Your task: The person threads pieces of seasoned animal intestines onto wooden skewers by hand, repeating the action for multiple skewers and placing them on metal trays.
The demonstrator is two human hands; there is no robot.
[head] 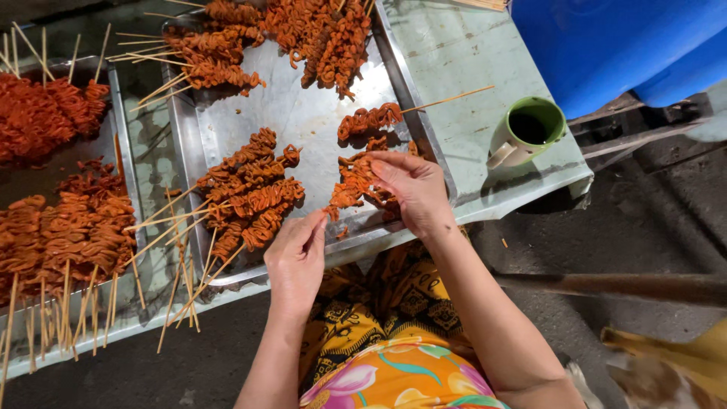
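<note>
At the near right corner of the tray [303,113], a strip of orange marinated meat [350,185] is bunched between the two hands. The right hand [409,189] lies over its far end, fingers curled around the wad and closed on it; the left hand [297,261] sits just below and to the left, thumb and forefinger pinched narrow at the strip's near tip. Whether a stick runs under that pinch cannot be told. The strip's long axis slants from the left fingertips up and rightward into the right palm, so the right hand has the bulk of it and the left only the end. Just beyond the right hand on the tray lies one finished skewer [371,119], its stick pointing right past the rim. Left of the hands, in the tray's middle, a pile of skewers [250,189] fans out with sticks hanging over the near edge; more are heaped at the tray's far end [303,30]. Left of the tray stands a second tray [121,136] of skewers. Right of the tray sits a green cup [530,129] on the table [454,53].
</note>
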